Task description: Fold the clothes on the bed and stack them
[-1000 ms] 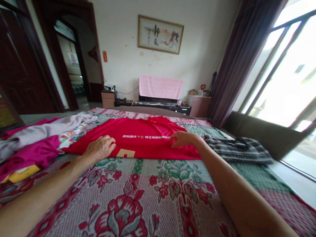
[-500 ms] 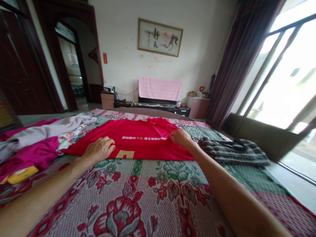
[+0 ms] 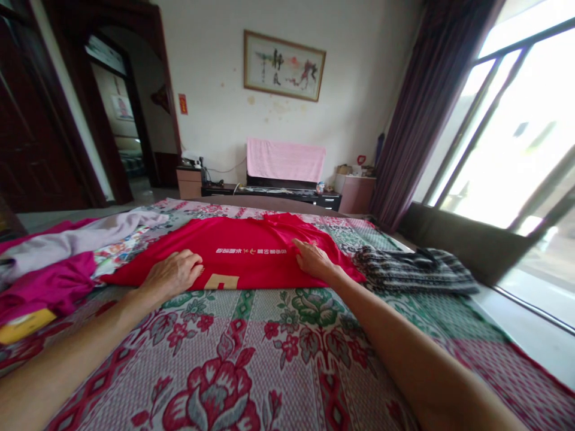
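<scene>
A red T-shirt (image 3: 251, 269) lies spread on a floral bedcover (image 3: 287, 383), with a line of white and gold lettering across it and a tan patch at its near edge. On its left part rests my left hand (image 3: 177, 270), fingers curled together against the cloth; the fingertips are partly hidden. Farther right, my right hand (image 3: 314, 260) lies on the shirt near the end of the lettering. Its fingers are stretched out over the fabric, and the cloth beside them shows creases.
Magenta clothing (image 3: 67, 281) and a pale lilac garment (image 3: 90, 236) lie heaped at the left. A folded black-and-white knit garment (image 3: 417, 272) sits to the right. Beyond the bed, a pink cloth (image 3: 286, 160) drapes over a dark screen on a low cabinet.
My right hand has slid left across the shirt, and its fingers have gone from a pinch to stretched out. My left hand stays on the cloth. The view has shifted slightly.
</scene>
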`<move>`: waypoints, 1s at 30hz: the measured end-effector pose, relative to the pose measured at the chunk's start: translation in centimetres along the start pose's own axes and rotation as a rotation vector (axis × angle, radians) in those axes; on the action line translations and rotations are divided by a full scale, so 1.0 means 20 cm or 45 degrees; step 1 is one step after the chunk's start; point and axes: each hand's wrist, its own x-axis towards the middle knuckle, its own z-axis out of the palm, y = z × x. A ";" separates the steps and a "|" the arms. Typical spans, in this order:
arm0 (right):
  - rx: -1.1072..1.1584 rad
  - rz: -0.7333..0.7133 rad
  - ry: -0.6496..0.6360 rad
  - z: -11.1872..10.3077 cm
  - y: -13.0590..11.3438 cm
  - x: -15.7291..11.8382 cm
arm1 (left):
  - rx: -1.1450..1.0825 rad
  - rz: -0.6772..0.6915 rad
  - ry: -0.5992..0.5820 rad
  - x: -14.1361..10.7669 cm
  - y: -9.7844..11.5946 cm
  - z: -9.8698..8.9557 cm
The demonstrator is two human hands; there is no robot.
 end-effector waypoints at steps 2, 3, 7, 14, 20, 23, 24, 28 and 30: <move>-0.006 0.061 0.019 -0.02 0.06 0.01 | -0.001 -0.008 0.004 0.00 0.00 0.00; -0.018 0.120 0.037 -0.04 0.09 0.02 | -0.001 -0.012 0.004 0.00 0.00 0.00; -0.026 0.319 0.098 -0.08 0.22 0.04 | 0.008 -0.023 -0.009 0.00 0.00 0.00; 0.083 -0.002 0.139 -0.01 0.13 0.10 | 0.031 -0.036 -0.037 0.00 0.02 -0.01; 0.078 -0.047 -0.028 0.05 -0.02 0.22 | 0.030 -0.033 -0.050 0.00 0.01 -0.02; 0.051 0.045 -0.034 0.07 -0.05 0.23 | 0.024 -0.043 -0.054 0.00 0.01 -0.01; 0.060 0.075 0.013 0.08 -0.06 0.22 | 0.028 -0.039 -0.057 0.00 0.01 -0.01; 0.153 0.124 0.220 0.08 -0.08 0.19 | 0.044 0.002 -0.053 0.00 0.00 0.00; 0.198 0.090 0.227 0.08 -0.09 0.18 | 0.038 0.012 -0.040 0.00 -0.01 0.00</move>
